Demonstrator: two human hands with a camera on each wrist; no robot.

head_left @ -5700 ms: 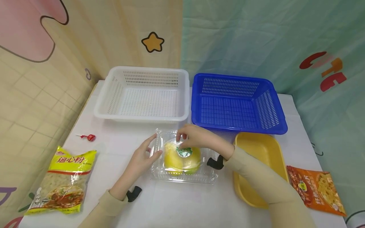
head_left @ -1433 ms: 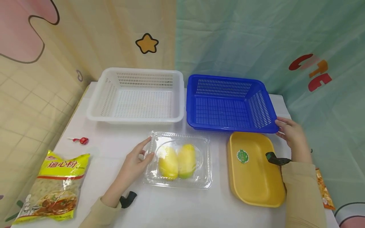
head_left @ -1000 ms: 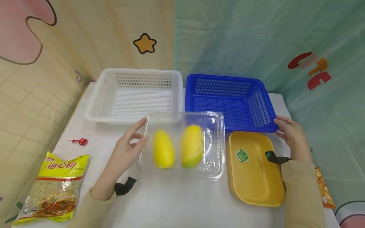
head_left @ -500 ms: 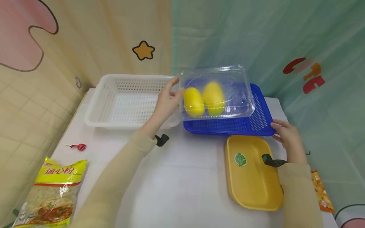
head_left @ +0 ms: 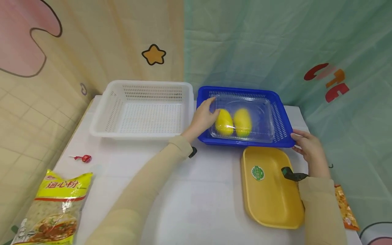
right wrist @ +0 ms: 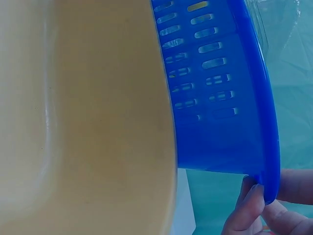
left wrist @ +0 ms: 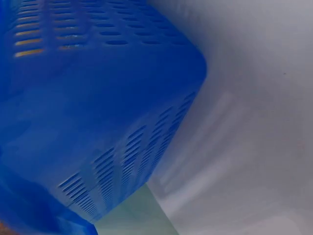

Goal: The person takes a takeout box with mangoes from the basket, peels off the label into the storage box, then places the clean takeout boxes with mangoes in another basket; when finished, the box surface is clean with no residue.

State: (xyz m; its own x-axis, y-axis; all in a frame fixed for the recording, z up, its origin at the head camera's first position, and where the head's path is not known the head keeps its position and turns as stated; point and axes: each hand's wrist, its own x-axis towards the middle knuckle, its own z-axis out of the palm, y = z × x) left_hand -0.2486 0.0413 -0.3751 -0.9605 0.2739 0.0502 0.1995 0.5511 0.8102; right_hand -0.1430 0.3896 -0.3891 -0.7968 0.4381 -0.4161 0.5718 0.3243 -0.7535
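Note:
In the head view a clear plastic clamshell box (head_left: 260, 117) lies inside the blue basket (head_left: 283, 127). Two yellow mangoes, the left mango (head_left: 224, 123) and the right mango (head_left: 243, 123), show through its lid. My left hand (head_left: 202, 117) reaches over the basket's left rim and holds the box by its left edge between thumb and fingers. At the basket's front right corner my right hand (head_left: 309, 146) pinches the rim, and the right wrist view shows its fingers (right wrist: 247, 208) on both sides of that rim. The left wrist view holds mostly the basket's outer wall (left wrist: 98, 88).
Left of the blue basket stands a white basket (head_left: 144, 134). A yellow basin (head_left: 269, 190) with a green round sticker (head_left: 258, 173) sits in front. A red lollipop (head_left: 86, 158) and a yellow pasta bag (head_left: 56, 207) lie left; an orange snack bag (head_left: 346, 207) lies far right.
The round green sticker went from the box lid to the basin. My left hand then lifted the box off the table and carried it right into the blue basket. The right hand stays on the rim.

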